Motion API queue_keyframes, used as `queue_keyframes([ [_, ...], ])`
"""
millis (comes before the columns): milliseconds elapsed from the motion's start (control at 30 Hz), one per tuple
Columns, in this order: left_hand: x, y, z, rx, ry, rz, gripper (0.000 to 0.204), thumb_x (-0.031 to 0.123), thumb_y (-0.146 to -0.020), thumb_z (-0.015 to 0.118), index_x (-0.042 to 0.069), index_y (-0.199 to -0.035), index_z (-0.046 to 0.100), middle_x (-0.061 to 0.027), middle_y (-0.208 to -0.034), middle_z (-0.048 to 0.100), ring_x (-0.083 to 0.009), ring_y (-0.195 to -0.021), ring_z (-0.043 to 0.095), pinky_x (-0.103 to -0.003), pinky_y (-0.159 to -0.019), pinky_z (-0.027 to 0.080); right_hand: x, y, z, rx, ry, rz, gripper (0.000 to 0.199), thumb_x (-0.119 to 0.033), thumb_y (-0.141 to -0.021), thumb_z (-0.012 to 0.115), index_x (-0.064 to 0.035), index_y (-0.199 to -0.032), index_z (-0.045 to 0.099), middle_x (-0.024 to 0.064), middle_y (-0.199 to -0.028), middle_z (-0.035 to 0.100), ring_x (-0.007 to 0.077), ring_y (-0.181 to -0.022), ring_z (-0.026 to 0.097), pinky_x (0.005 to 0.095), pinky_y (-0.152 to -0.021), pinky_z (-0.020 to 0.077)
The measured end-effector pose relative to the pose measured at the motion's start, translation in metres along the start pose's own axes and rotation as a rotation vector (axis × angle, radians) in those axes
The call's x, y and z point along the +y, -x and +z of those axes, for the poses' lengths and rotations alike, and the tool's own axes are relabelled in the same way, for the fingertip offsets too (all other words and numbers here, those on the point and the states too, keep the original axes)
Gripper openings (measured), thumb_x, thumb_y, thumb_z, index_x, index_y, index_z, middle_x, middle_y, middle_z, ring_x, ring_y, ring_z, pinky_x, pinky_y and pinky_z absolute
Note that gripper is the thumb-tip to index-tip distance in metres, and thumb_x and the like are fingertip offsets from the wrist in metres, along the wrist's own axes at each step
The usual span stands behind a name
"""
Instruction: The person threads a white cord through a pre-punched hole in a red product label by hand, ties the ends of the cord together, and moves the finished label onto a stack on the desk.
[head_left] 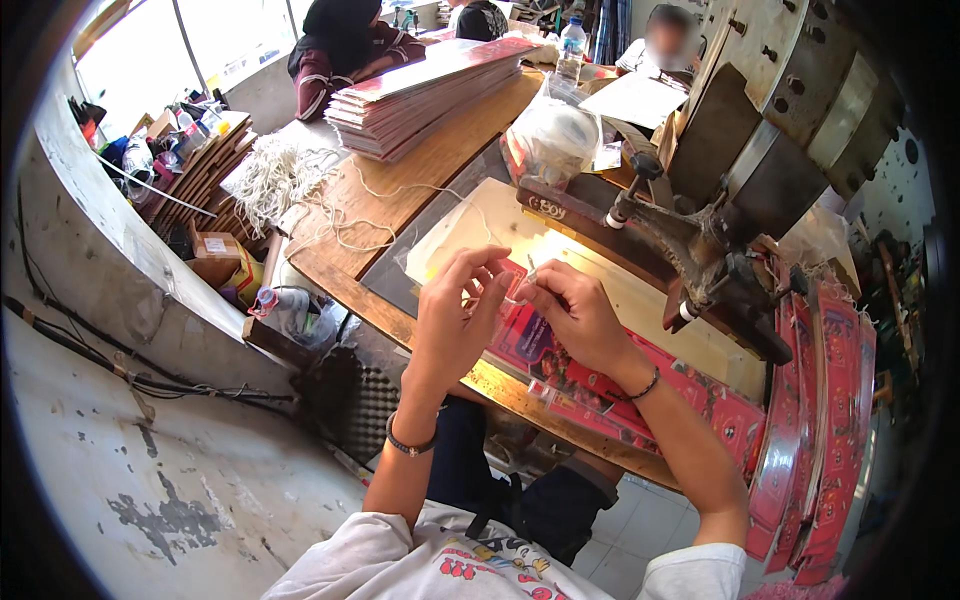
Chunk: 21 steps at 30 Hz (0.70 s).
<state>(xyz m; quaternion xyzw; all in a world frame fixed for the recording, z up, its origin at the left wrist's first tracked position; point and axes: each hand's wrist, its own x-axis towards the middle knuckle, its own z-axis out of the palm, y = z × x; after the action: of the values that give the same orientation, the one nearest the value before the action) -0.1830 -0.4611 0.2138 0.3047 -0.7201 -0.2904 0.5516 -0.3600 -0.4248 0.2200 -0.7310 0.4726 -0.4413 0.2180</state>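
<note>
Pinching one thin white string [500, 297] at frame centre between left hand [455, 318] and right hand [572, 310], fingers pressed together, hovering over one red printed card [540, 350] on the tabletop [400, 200].

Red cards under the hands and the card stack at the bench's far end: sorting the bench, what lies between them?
In the head view, white string trails across the wooden bench there.

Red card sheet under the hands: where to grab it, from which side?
Judging by its pose, the near long edge of the red card sheet, from the person's side. It lies flat across the bench front, that edge at or just past the rim; the press blocks the far side. Left hand and right hand hover above.
</note>
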Motion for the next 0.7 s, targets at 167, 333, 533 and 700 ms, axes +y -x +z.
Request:
queue_keyframes([
  [167, 0.008, -0.004, -0.004, -0.017, -0.014, 0.03, 0.014, 0.008, -0.085, 0.071, 0.001, -0.097, 0.07, -0.0075, -0.087, 0.068, -0.0152, -0.074, 0.062, -0.028, -0.065, 0.049, -0.004, 0.0, -0.002, -0.023, 0.079, 0.018, 0.024, -0.022, -0.093, 0.064, 0.0021, -0.093, 0.066, 0.0149, -0.086, 0.062, 0.0291, -0.077, 0.06, 0.0376, -0.069, 0.0472],
  [333, 0.011, -0.002, 0.001, -0.029, -0.017, -0.028, 0.009, 0.007, -0.085, 0.072, 0.001, -0.091, 0.072, -0.0073, -0.086, 0.07, -0.0129, -0.072, 0.061, -0.027, -0.064, 0.047, -0.002, 0.001, 0.001, -0.004, 0.094, -0.037, 0.024, -0.023, -0.092, 0.066, 0.001, -0.093, 0.068, 0.0144, -0.084, 0.063, 0.0283, -0.075, 0.061, 0.0368, -0.068, 0.0481],
  [533, 0.011, -0.002, 0.004, 0.017, 0.006, -0.027, 0.011, 0.007, -0.083, 0.072, 0.0, -0.091, 0.072, -0.0077, -0.082, 0.069, -0.0128, -0.071, 0.06, -0.027, -0.064, 0.046, -0.007, 0.001, -0.001, 0.004, 0.076, -0.031, 0.024, -0.023, -0.092, 0.066, 0.0009, -0.093, 0.068, 0.0147, -0.083, 0.064, 0.0276, -0.074, 0.061, 0.0365, -0.068, 0.0487],
  [700, 0.012, -0.004, 0.004, 0.144, -0.074, 0.098, 0.008, 0.002, -0.081, 0.072, 0.001, -0.088, 0.067, -0.0094, -0.08, 0.068, -0.0195, -0.069, 0.065, -0.03, -0.067, 0.048, -0.009, 0.0, -0.001, -0.014, 0.077, -0.008, 0.025, -0.024, -0.092, 0.066, 0.0008, -0.092, 0.068, 0.0149, -0.082, 0.064, 0.028, -0.075, 0.061, 0.037, -0.07, 0.0485],
])
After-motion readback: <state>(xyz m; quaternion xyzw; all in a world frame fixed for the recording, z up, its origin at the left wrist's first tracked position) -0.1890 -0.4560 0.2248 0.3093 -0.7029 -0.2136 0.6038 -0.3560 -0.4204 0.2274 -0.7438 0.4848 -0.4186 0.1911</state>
